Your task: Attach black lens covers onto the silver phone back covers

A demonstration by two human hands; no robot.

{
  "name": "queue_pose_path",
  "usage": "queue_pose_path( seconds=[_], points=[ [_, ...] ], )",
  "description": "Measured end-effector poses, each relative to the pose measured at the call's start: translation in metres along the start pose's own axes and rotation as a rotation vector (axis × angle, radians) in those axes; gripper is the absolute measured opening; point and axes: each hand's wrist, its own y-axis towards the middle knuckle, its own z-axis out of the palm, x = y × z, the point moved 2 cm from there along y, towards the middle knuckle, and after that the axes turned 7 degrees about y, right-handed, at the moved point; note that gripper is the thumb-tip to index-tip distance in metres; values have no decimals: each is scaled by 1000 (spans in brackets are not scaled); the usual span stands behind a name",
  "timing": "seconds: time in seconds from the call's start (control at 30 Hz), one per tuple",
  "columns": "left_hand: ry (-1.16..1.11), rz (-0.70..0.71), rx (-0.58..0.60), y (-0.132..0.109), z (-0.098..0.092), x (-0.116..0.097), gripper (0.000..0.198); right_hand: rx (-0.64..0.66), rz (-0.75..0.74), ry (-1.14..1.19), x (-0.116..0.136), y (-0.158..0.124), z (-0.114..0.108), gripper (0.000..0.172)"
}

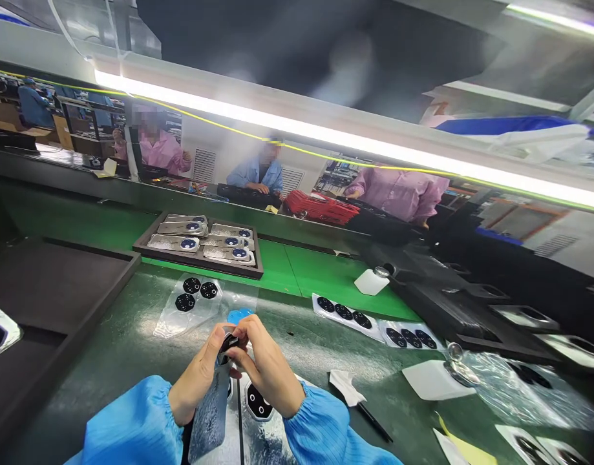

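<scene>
My left hand point(198, 381) grips the top end of a shiny silver phone back cover point(208, 416), which stands tilted up towards me. My right hand point(270, 365) is closed at the same end, its thumb and fingertips pinching around a small black camera lens piece point(229, 343). Both sets of fingertips meet there and partly hide it. Below my right hand lies another silver back cover point(265, 445) with a black octagonal camera plate point(259, 402) showing white-ringed holes. Just beyond my fingers is a bright blue piece point(240, 314) on clear film.
A dark tray point(200, 266) of silver covers stands at the back. Black lens discs lie on clear film point(173, 316) and on white strips point(342, 315). To the right are a white dispenser bottle point(430, 380), a black pen-like tool point(375, 423) and white cloth point(346, 386). Co-workers sit opposite.
</scene>
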Motion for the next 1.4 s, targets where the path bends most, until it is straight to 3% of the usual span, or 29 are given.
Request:
queue_pose_path(
  seconds=[0.2, 0.67, 0.97, 1.4],
  points=[
    [46, 1, -39, -5, -1, -1, 63, -41, 17, 67, 4, 6, 0, 12],
    [60, 74, -74, -5, 2, -5, 63, -127, 138, 241, 9, 13, 2, 14],
    [32, 50, -84, -8, 6, -12, 66, -120, 183, 290, 10, 13, 3, 16],
    [-46, 51, -83, -4, 5, -4, 70, -100, 209, 313, 14, 15, 0, 16]
  ],
)
